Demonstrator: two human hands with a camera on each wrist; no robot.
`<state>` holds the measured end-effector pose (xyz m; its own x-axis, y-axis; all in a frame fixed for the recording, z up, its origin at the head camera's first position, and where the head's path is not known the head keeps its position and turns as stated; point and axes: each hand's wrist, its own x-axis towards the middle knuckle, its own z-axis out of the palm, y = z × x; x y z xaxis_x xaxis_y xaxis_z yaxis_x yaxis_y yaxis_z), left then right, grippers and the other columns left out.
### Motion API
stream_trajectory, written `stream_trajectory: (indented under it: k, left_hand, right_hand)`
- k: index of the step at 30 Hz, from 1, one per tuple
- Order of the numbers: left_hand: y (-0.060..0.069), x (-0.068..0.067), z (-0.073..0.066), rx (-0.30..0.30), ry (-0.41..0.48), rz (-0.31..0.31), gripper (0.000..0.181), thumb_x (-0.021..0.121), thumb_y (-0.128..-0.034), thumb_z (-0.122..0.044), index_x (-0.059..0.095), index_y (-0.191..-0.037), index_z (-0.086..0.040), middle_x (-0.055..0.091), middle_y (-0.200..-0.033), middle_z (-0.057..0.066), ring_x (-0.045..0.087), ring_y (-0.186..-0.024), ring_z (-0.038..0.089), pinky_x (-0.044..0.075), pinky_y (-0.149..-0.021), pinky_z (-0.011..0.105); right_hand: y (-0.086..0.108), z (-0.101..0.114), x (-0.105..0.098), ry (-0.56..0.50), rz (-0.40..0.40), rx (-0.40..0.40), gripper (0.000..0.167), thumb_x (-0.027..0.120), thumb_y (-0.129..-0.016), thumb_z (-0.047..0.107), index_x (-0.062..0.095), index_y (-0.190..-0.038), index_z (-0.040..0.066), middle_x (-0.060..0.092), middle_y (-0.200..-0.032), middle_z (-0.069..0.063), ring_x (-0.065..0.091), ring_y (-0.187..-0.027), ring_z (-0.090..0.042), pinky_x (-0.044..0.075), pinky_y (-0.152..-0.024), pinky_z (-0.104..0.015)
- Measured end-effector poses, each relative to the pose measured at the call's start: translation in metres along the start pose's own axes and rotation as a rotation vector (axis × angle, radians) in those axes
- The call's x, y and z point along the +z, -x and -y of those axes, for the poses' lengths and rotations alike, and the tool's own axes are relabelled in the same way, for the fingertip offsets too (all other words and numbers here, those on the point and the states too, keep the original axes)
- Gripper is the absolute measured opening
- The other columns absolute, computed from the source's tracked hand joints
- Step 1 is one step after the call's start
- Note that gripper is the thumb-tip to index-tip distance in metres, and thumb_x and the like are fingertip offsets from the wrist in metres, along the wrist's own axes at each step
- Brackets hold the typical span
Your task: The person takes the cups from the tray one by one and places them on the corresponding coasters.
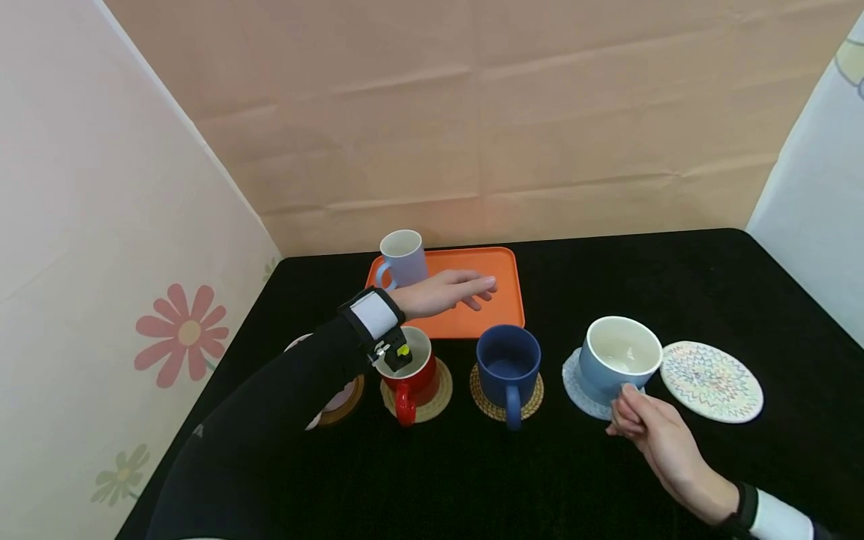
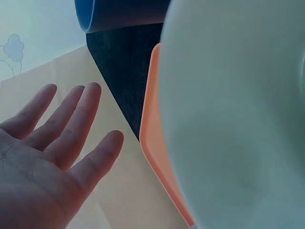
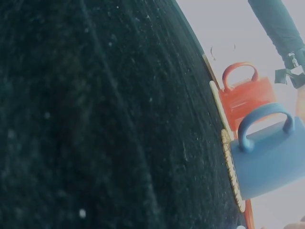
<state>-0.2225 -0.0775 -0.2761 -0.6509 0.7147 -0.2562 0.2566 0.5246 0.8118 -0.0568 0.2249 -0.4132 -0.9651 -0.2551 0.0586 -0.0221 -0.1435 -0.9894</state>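
My right hand pinches the handle of a light blue cup with a white inside. This cup is at a pale blue coaster; whether its base touches it I cannot tell. My left hand reaches over the orange tray, fingers spread and holding nothing, as the left wrist view also shows. On the tray's left side stands a lavender mug. Below my left wrist is a red mug on a woven coaster, partly hidden by the wrist camera.
A dark blue mug stands on a woven coaster between the hands. At the right lies a patterned round coaster. My left sleeve mostly hides a wooden-edged round piece. Paper walls border the black table.
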Motion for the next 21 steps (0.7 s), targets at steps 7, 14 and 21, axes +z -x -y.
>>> stream_trajectory:
  k: [7,14,21]
  left_hand:
    - [-0.002,0.0,0.0,-0.002,-0.009,0.013,0.049,0.032,-0.1061,-0.036,0.046,-0.141,-0.004,0.054,-0.133,0.011,0.056,-0.117,0.024,0.036,-0.104,0.039]
    - [-0.002,0.0,0.002,-0.007,-0.008,0.013,0.049,0.033,-0.1061,-0.035,0.046,-0.14,-0.003,0.054,-0.134,0.012,0.055,-0.118,0.027,0.036,-0.105,0.04]
    - [-0.001,0.0,0.003,-0.016,-0.005,0.032,0.05,0.032,-0.1059,-0.036,0.044,-0.142,-0.002,0.051,-0.137,0.016,0.054,-0.119,0.027,0.035,-0.105,0.042]
  right_hand:
    - [-0.001,-0.001,0.004,0.018,-0.049,0.005,0.042,0.021,-0.109,0.02,0.034,-0.072,0.006,0.029,-0.065,-0.012,0.043,-0.064,-0.025,0.048,-0.072,-0.025]
    - [-0.002,-0.001,-0.002,-0.016,0.019,-0.017,0.041,0.019,-0.109,0.017,0.033,-0.072,0.005,0.026,-0.066,-0.013,0.035,-0.062,-0.03,0.048,-0.072,-0.026]
    - [-0.003,-0.001,-0.007,-0.033,0.087,-0.032,0.04,0.017,-0.109,0.014,0.029,-0.073,0.002,0.024,-0.067,-0.014,0.029,-0.062,-0.033,0.047,-0.073,-0.026]
